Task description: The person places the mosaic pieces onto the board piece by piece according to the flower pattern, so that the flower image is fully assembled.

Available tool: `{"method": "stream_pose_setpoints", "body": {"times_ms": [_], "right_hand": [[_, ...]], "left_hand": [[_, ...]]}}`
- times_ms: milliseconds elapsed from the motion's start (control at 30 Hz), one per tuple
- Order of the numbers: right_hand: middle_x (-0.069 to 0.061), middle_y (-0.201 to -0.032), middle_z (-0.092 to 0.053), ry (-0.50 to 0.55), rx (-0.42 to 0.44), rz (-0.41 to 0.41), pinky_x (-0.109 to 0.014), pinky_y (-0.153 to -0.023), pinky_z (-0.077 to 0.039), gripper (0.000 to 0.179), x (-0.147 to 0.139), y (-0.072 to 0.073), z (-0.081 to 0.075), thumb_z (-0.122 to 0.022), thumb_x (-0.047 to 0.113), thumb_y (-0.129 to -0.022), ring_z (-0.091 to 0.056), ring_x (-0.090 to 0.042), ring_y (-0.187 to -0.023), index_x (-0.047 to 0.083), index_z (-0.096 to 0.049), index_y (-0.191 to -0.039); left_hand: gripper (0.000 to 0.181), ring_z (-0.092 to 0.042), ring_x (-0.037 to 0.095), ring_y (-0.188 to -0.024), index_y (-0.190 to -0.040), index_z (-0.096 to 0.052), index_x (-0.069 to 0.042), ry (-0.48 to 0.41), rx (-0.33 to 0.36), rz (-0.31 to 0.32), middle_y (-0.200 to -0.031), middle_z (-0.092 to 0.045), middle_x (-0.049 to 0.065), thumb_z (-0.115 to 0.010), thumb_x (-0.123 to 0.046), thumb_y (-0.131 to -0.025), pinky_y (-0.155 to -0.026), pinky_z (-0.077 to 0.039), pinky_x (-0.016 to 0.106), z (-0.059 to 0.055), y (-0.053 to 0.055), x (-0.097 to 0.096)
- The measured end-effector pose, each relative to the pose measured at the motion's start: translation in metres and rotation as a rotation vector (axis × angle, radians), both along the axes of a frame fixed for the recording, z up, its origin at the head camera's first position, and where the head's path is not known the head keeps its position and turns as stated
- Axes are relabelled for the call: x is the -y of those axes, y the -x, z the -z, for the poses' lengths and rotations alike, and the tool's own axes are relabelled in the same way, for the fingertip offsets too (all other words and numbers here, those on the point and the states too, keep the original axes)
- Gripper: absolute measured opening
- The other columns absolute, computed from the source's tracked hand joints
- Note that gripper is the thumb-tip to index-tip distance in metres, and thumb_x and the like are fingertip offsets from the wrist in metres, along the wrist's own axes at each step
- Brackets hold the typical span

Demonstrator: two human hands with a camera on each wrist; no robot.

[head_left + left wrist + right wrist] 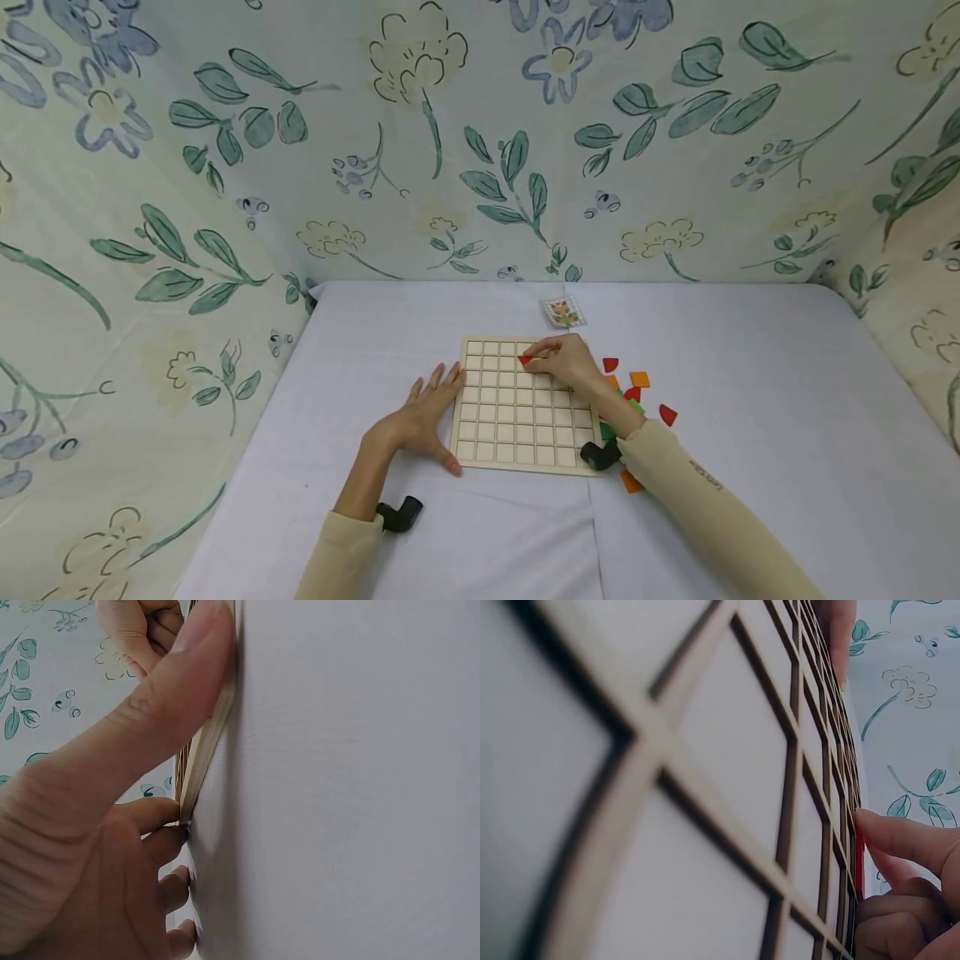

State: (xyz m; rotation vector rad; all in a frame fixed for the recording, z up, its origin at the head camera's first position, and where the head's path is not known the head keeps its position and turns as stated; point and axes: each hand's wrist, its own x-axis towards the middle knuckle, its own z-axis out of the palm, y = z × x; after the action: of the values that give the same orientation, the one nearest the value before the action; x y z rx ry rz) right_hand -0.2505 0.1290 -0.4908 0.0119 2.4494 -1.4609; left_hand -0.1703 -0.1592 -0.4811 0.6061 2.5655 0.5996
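Observation:
A pale wooden grid board (495, 412) with square cells lies flat on the white cloth. My right hand (566, 362) pinches a small red tile (524, 361) between thumb and fingertips over the top row of cells. In the right wrist view, the red tile (859, 864) shows as a thin edge against the grid, under the thumb. Along the board's left side rests my left hand (420, 423), fingers spread, fingertips at the upper left edge and thumb by the lower left corner. The left wrist view has that thumb (150, 712) against the board's side.
Right of the board lie loose red (667, 414), orange (640, 379) and green (607, 431) tiles, some hidden by the right forearm. A small printed card (562, 312) lies behind the board. Black wrist cameras (401, 514) sit at both cuffs. Floral cloth (510, 183) hangs behind the table.

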Motion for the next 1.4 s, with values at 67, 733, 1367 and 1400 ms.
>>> {"method": "stream_pose_setpoints", "body": {"times_ms": [67,733,1367,1400], "right_hand": [[0.006,-0.053,-0.046,0.013,0.009,0.003,-0.024,-0.05,-0.028,0.024,0.0,-0.001,0.0,-0.087,0.02,-0.084,-0.033,-0.011,-0.052,0.011,-0.081,-0.106],[0.005,-0.06,-0.037,-0.093,0.007,0.121,-0.024,-0.048,-0.029,0.037,-0.09,-0.023,-0.016,-0.076,0.033,-0.094,-0.036,-0.014,-0.054,0.012,-0.074,-0.125],[0.002,-0.068,-0.045,-0.156,0.09,0.204,-0.026,-0.061,-0.036,0.052,-0.122,-0.035,-0.006,-0.078,0.037,-0.091,-0.049,-0.022,-0.085,0.01,-0.07,-0.134],[0.002,-0.067,-0.046,-0.155,0.085,0.209,-0.026,-0.059,-0.035,0.053,-0.121,-0.035,-0.005,-0.079,0.037,-0.09,-0.049,-0.022,-0.083,0.008,-0.07,-0.134]], "left_hand": [[0.155,0.012,0.03,-0.162,-0.167,-0.003,-0.01,0.001,-0.002,0.001,-0.175,0.007,0.006,-0.101,-0.047,-0.053,-0.133,0.005,0.055,0.0,0.0,0.0],[0.155,0.012,0.03,-0.163,-0.167,-0.003,-0.011,-0.004,-0.007,-0.002,-0.175,0.006,0.005,-0.101,-0.047,-0.053,-0.133,0.006,0.055,0.004,0.0,0.0],[0.154,0.012,0.03,-0.163,-0.167,-0.004,-0.011,-0.011,-0.014,-0.004,-0.175,0.007,0.004,-0.101,-0.047,-0.053,-0.133,0.006,0.055,0.005,0.0,0.001],[0.154,0.012,0.03,-0.163,-0.167,-0.004,-0.011,-0.011,-0.014,-0.003,-0.175,0.007,0.004,-0.101,-0.047,-0.053,-0.133,0.006,0.055,0.005,0.0,0.001]]}}
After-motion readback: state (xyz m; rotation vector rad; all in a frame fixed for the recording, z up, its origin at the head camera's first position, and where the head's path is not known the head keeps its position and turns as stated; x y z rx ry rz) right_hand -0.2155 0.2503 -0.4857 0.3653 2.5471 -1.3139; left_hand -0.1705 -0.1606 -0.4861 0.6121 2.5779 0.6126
